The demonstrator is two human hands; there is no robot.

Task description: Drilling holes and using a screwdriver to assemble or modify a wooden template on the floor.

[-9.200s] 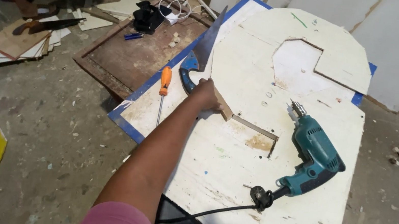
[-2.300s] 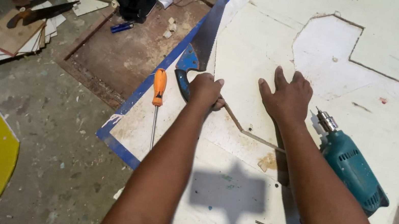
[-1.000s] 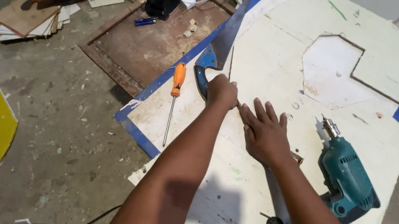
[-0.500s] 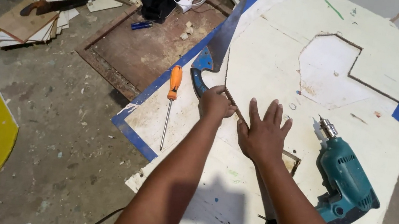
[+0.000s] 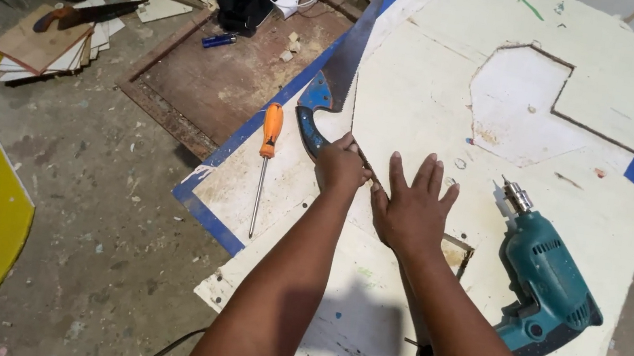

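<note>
Since the frame half a second earlier, my left hand (image 5: 341, 166) had slid a little further up the cut line, and the right hand (image 5: 411, 207) had followed it, spreading wider on the board. I had the left fingers clenched round something small at the kerf, a thin strip or the board's sawn edge; I could not tell which, because the knuckles hid it. The right hand lay flat with its fingers released and fanned, pressing down on the white plywood panel (image 5: 543, 200), seemingly to keep it from lifting beside the cut.

The handsaw (image 5: 338, 83) lay just beyond my left hand, its blue handle nearly touching the fingers and its blade pointing away along the panel's edge, within easy reach. The orange-handled screwdriver (image 5: 265, 159) rested on the lower blue-edged board (image 5: 203, 208), parallel to the saw and just to its left. The teal electric drill (image 5: 543, 285) lay on its side to the right of my forearm, chuck pointing away, cord trailing back towards me, clear of the cut.
</note>
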